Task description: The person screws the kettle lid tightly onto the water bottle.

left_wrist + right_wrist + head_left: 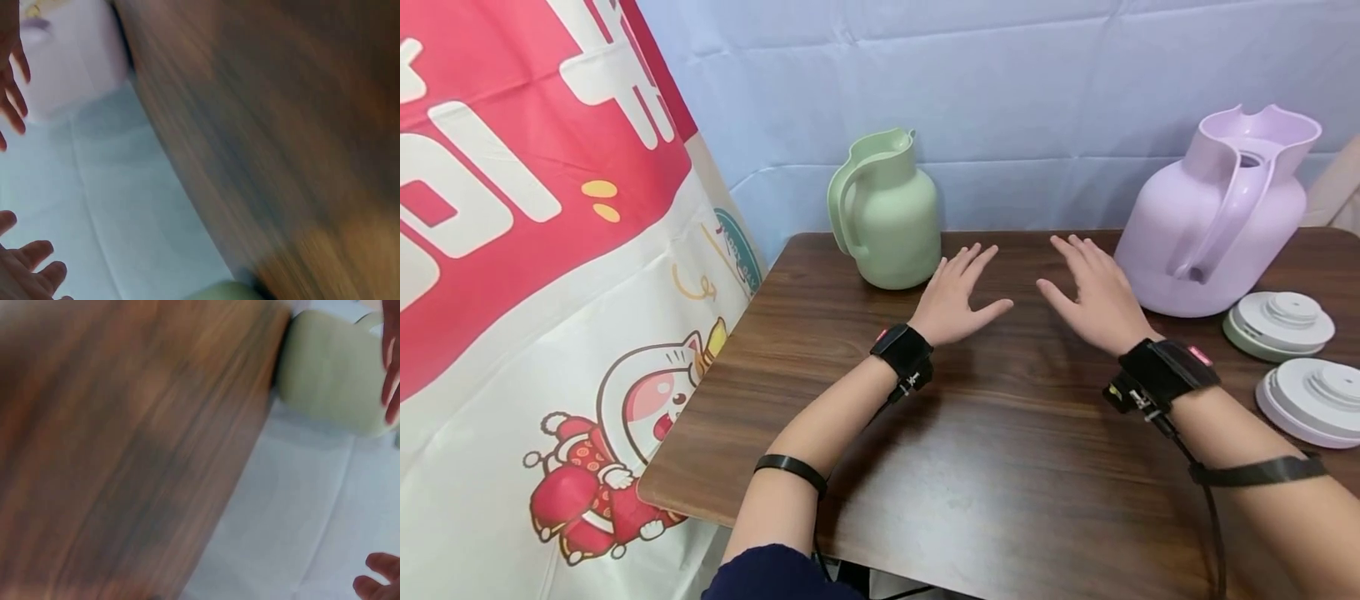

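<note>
My left hand (957,298) is held out over the table with fingers spread and nothing in it. Just behind and left of it stands an upright green jug (895,221), its handle turned left. My right hand (1093,296), also empty with straight fingers, hovers near a larger-looking lilac jug (1210,225). That jug has no lid on, and its handle faces me. In the left wrist view the lilac jug (75,62) shows at the upper left, blurred. The green jug (331,375) appears at the upper right in the right wrist view.
Two round white lids lie at the table's right side: one with a green rim (1281,325), one with a lilac rim (1311,404). The brown wooden table (1000,483) ends at a pale blue cloth (1000,108). A printed red and white cloth (512,292) hangs at left.
</note>
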